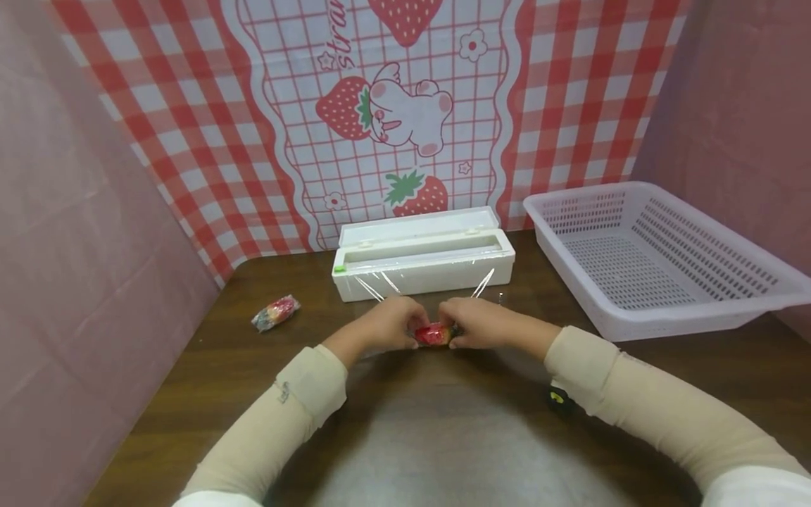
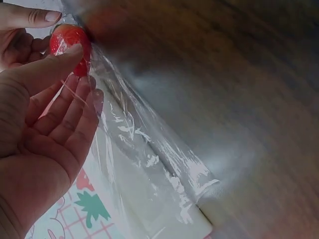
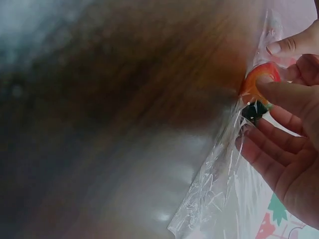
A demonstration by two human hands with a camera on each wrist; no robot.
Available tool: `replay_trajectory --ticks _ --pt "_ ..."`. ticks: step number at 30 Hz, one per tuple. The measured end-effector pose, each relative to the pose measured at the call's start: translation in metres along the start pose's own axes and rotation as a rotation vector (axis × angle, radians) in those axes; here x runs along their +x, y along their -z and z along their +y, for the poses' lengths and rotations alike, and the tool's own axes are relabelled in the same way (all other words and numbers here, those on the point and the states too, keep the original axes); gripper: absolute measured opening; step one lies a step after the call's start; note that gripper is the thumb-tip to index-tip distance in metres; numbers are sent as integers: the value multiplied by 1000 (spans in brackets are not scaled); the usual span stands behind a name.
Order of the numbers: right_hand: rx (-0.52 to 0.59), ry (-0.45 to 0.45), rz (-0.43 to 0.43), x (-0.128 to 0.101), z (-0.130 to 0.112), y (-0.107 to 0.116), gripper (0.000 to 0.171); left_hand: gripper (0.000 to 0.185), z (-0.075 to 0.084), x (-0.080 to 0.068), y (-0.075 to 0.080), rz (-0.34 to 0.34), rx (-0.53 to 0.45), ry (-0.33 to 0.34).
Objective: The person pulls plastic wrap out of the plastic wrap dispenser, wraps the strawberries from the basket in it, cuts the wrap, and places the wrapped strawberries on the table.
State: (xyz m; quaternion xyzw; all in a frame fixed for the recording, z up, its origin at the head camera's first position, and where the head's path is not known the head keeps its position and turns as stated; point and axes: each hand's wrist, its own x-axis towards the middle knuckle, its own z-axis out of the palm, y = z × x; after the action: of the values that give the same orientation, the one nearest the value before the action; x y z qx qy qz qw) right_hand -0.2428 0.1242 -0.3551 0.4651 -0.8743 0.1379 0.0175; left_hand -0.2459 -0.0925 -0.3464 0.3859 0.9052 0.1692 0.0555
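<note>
On the near part of the brown tabletop (image 1: pixel 190 394), both beige-sleeved forearms reach forward and meet at a small red strawberry (image 1: pixel 434 334). The left hand (image 1: pixel 388 324) and the right hand (image 1: pixel 476 322) each pinch one end of it, thumb on top and fingers (image 2: pixel 75 107) curled loosely beneath, with the clear cling film (image 2: pixel 149 159) caught between skin and fruit.

The risk, as I judge it, is the film: it runs taut from the strawberry back to the white film dispenser box (image 1: pixel 423 262), so a sharp pull could tear it unevenly or drag the light box across the tabletop. The film could also cling to itself and bunch before it covers the fruit. The strawberry sits between the two hands' fingertips, just above the tabletop, directly in front of the box.

Farther left lies a wrapped strawberry (image 1: pixel 275 313), well apart from the hands. To the right stands a white slotted basket (image 1: pixel 697 310), and a red checked strawberry cloth (image 1: pixel 570 105) hangs behind.
</note>
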Motion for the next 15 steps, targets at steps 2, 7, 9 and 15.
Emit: replay_trajectory --ticks 2,7,9,15 --pt "-10 22 14 2 1 0 29 26 -2 0 1 -8 -8 5" --pt "54 18 13 4 5 5 18 21 -5 2 4 -40 -45 24" --pt "93 -6 -4 5 7 6 14 20 -7 3 6 -49 -58 23" --pt "165 -30 8 7 20 5 8 19 -16 7 8 -51 -104 29"
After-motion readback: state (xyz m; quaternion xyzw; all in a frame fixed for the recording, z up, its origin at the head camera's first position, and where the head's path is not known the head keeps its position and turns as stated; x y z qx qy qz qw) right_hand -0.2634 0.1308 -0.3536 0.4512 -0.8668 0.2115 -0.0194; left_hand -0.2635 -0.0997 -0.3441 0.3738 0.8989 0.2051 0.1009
